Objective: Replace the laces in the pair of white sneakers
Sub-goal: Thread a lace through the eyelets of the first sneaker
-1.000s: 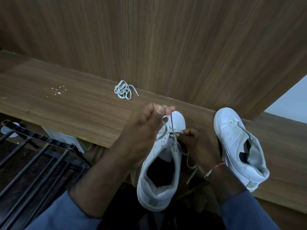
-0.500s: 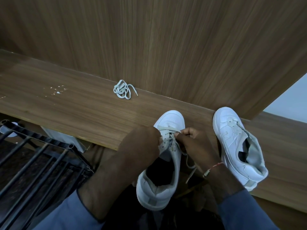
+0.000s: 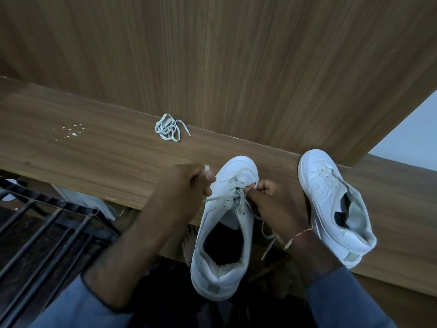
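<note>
White lace (image 3: 220, 198), pinched by left hand (image 3: 186, 188) and right hand (image 3: 269, 197), fills only this shoe (image 3: 214, 216)'s front eyelets. Right of the grip, the other shoe (image 3: 316, 185) likely waits.

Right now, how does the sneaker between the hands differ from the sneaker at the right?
The middle sneaker is being worked on: the left hand and right hand pinch its lace. The right sneaker lies untouched. The middle sneaker's heel overhangs the wooden ledge, while the right sneaker rests on it. Both are white, with toes pointing away.
</note>
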